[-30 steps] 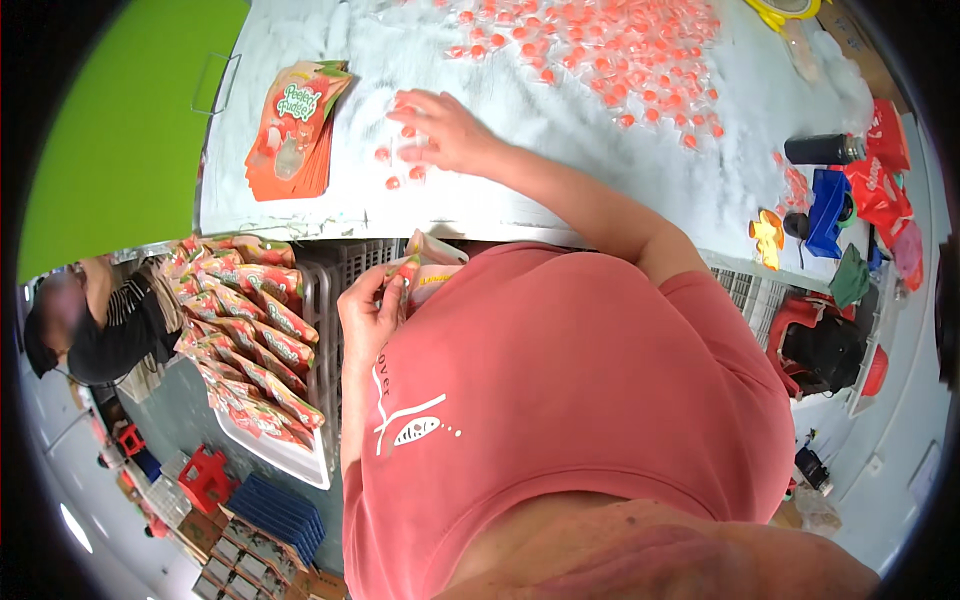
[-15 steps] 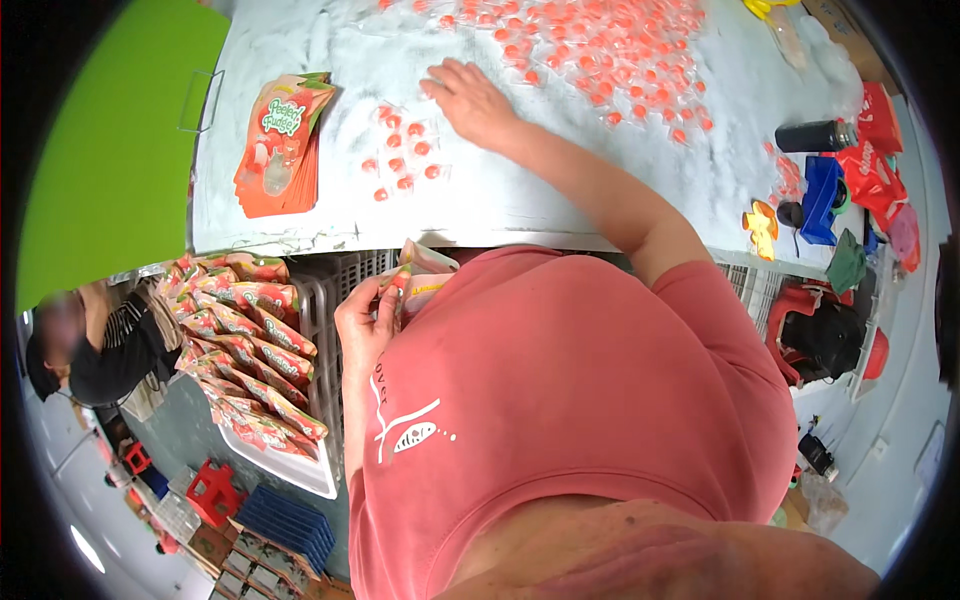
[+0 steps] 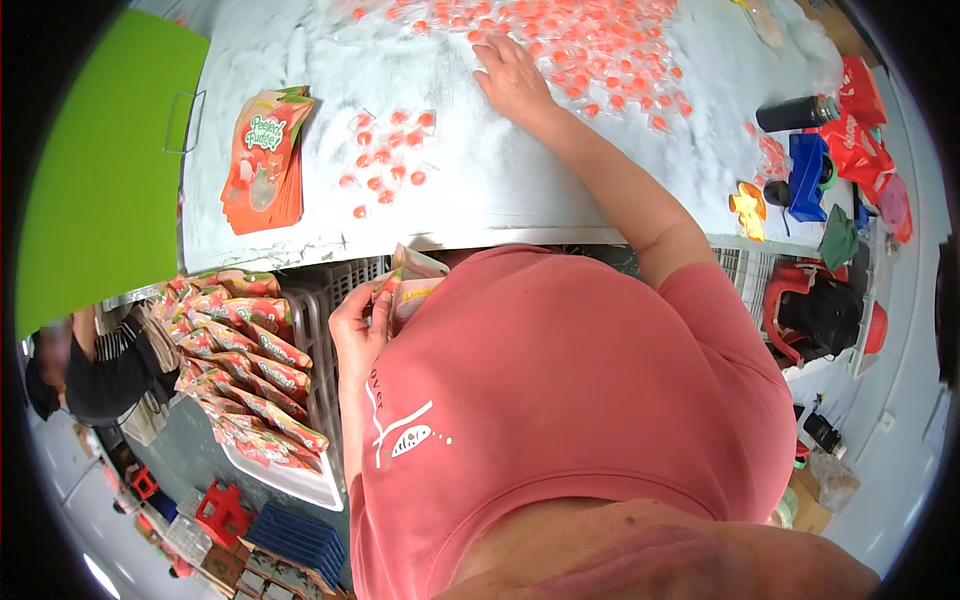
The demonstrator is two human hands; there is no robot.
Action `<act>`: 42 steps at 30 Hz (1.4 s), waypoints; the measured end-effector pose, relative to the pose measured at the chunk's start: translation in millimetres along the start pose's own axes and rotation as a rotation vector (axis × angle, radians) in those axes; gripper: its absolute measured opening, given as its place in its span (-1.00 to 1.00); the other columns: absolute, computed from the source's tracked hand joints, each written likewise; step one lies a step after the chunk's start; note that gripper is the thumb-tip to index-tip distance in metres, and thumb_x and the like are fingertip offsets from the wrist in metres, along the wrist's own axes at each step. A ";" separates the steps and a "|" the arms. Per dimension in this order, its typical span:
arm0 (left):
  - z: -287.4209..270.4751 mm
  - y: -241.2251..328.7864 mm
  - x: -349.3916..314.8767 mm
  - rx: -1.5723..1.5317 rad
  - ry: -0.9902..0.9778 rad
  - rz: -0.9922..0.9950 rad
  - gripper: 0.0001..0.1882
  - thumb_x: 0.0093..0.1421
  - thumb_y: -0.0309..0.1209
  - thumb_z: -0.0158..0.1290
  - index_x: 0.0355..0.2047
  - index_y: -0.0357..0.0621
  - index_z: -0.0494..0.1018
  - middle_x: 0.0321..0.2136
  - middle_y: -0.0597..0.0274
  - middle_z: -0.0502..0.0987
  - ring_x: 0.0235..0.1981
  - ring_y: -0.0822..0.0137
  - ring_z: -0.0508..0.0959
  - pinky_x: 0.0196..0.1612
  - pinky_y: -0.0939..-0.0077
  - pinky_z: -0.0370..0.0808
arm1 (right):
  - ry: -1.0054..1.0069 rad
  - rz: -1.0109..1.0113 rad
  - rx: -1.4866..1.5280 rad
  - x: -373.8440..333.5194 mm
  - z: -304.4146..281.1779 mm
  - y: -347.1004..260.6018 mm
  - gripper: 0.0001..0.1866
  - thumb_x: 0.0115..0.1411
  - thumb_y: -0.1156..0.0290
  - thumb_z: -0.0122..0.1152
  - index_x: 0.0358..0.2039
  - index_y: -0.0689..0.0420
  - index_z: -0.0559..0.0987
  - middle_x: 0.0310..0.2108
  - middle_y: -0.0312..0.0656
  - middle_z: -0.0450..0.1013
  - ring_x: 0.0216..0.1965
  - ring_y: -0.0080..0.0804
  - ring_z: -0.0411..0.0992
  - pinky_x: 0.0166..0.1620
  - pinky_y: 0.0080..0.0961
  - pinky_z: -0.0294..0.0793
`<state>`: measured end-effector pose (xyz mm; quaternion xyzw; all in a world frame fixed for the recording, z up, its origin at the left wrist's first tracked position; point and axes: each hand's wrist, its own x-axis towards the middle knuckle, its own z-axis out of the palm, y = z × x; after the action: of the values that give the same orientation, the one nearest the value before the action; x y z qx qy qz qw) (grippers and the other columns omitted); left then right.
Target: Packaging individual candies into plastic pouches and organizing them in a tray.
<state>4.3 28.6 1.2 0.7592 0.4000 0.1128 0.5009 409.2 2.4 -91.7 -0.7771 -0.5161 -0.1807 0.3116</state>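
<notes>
My left hand grips an upright pouch below the table's near edge, close to my shirt; the shirt hides part of the pouch. My right hand reaches over the table, fingers stretched out at the left edge of a large heap of wrapped red candies. Nothing shows in its grasp. Between the heap and a stack of flat printed pouches lies a small loose group of the same candies.
Filled pouches stand in rows in a white crate at the left. Another person is beyond it. A dark bottle, a blue tape dispenser and red bags are at the table's right end.
My right hand has moved right, from beside the small group to the heap's edge. The small group holds more candies. My left hand still holds the pouch. The whole view has shifted slightly.
</notes>
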 end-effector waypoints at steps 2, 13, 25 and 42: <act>1.4 8.4 1.4 0.002 -0.009 -0.006 -0.85 0.25 -0.55 0.08 -0.19 -0.27 0.57 -0.55 0.15 0.52 -0.56 0.48 0.43 -0.46 0.56 0.39 | -0.047 -0.056 -0.009 -8.4 -1.4 2.6 -0.64 0.22 0.43 0.16 0.03 0.18 0.51 0.12 0.01 0.34 0.16 -0.02 0.31 0.18 -0.17 0.35; -3.2 4.8 1.1 0.034 -0.036 -0.018 -0.88 0.25 -0.54 0.08 -0.22 -0.28 0.56 -0.59 0.17 0.43 -0.58 0.50 0.35 -0.49 0.56 0.34 | 0.058 0.177 0.435 -61.5 -46.1 -10.2 -0.66 0.25 0.54 0.06 0.05 0.12 0.52 0.13 -0.09 0.37 0.09 -0.14 0.39 0.10 -0.33 0.42; 0.9 18.1 0.3 0.020 -0.038 -0.041 -0.90 0.25 -0.56 0.08 -0.25 -0.30 0.55 -0.61 0.21 0.39 -0.60 0.52 0.32 -0.52 0.58 0.32 | -0.135 -0.127 0.092 -46.8 -27.2 -31.4 -0.68 0.22 0.48 0.19 0.01 0.06 0.55 0.16 -0.15 0.34 0.14 -0.15 0.34 0.14 -0.25 0.39; 0.8 29.3 0.6 -0.027 -0.028 -0.023 -0.90 0.26 -0.50 0.13 -0.25 -0.26 0.58 -0.61 0.25 0.44 -0.68 0.58 0.30 -0.59 0.61 0.27 | -0.353 -0.141 0.449 -29.7 -4.7 -72.5 -0.08 -0.02 -0.20 0.37 0.32 -0.18 0.27 0.36 -0.03 0.06 0.37 0.04 0.01 0.37 0.11 -0.03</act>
<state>19.6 23.3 25.6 0.7491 0.4002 0.1017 0.5180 331.1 -1.4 -84.6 -0.6704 -0.6421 0.0547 0.3678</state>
